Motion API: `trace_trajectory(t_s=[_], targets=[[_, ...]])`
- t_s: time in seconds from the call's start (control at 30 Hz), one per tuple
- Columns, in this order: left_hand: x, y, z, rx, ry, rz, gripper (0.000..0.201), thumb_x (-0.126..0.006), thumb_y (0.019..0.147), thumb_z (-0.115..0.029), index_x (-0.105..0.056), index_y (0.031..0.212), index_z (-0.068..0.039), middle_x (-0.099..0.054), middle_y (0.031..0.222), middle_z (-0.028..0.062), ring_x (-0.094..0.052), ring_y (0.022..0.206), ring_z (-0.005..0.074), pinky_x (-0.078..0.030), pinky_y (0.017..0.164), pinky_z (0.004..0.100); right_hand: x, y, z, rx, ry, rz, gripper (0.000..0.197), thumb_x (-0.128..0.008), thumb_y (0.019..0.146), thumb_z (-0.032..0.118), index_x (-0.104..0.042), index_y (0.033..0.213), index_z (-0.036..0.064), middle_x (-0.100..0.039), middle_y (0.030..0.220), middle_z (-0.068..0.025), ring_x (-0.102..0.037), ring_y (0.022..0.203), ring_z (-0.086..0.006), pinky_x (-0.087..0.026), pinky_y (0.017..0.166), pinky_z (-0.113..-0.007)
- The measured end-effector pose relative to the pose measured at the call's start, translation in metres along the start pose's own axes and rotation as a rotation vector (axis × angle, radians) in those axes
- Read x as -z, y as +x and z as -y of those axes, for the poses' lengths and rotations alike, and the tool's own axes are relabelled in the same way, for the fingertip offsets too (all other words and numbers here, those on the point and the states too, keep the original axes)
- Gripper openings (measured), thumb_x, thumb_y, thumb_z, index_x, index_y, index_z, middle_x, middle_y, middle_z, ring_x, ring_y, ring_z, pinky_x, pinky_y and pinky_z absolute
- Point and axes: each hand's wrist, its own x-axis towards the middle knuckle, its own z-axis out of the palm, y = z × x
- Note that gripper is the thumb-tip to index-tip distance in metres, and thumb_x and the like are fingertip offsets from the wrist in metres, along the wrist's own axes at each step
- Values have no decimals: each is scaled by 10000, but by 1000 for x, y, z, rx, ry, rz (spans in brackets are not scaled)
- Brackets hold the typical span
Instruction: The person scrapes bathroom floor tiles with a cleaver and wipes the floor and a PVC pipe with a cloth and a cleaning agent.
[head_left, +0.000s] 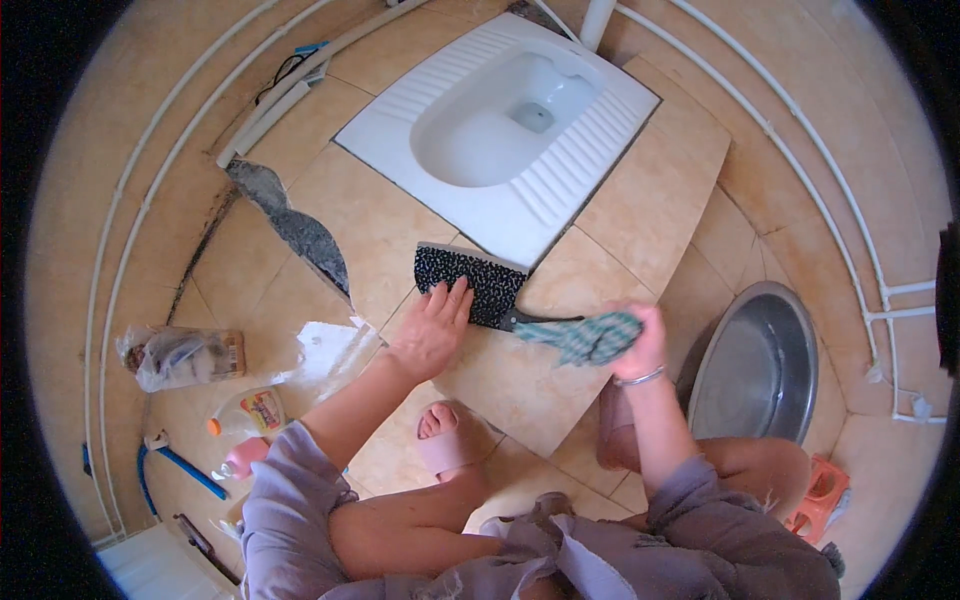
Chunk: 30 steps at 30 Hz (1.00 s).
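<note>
Here's my view: the black speckled cleaver (490, 284) lies over the tiles (515, 385), just in front of the white squat toilet (545, 205). For careful wiping, I'd say: steady the blade, stroke from spine outward, fingers clear of the pale edge. My left hand (430, 332) has its fingers stretched, slightly spread, touching the blade's face; its thumb's hidden, so I can't tell whether it pinches. My right hand (640, 345) is closed on the bunched green checked cloth (583, 340), beside the dark handle (545, 319).
</note>
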Motion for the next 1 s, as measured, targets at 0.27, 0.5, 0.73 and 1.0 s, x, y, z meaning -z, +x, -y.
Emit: trace_trajectory(t_s=[0.27,0.5,0.73,1.0], targets=[[-15,-21,0,45,97,-82,447,-462,786,-172,-413,1158,70,-354,1261,208,-359,1149,350,-323,932,422,-33,48,63,228,-686,49,223,-521,779,256,-580,766,41,-603,802,-107,-575,724,-232,-462,671,-358],[-11,-50,27,147,22,-106,421,-489,786,-154,-429,1144,61,-361,1265,202,-382,1142,345,-318,942,425,-56,117,-5,1124,-2166,1099,213,-521,769,314,-586,927,186,-455,1196,83,-394,1103,-148,-287,849,-432],[-2,-43,31,159,-32,-146,406,-564,728,-120,-472,1069,81,-434,1196,206,-438,1079,356,-364,906,417,-114,157,-70,1098,-2178,828,285,-403,847,327,-542,1064,203,-388,1271,67,-338,1144,-162,-247,883,-449],[-1,-48,51,170,-95,-155,371,-563,744,-193,-520,1027,43,-457,1191,164,-457,1071,323,-375,878,438,-15,81,27,961,-2311,1085,282,-523,764,279,-553,1009,143,-419,1239,18,-385,1071,-198,-313,810,-376]])
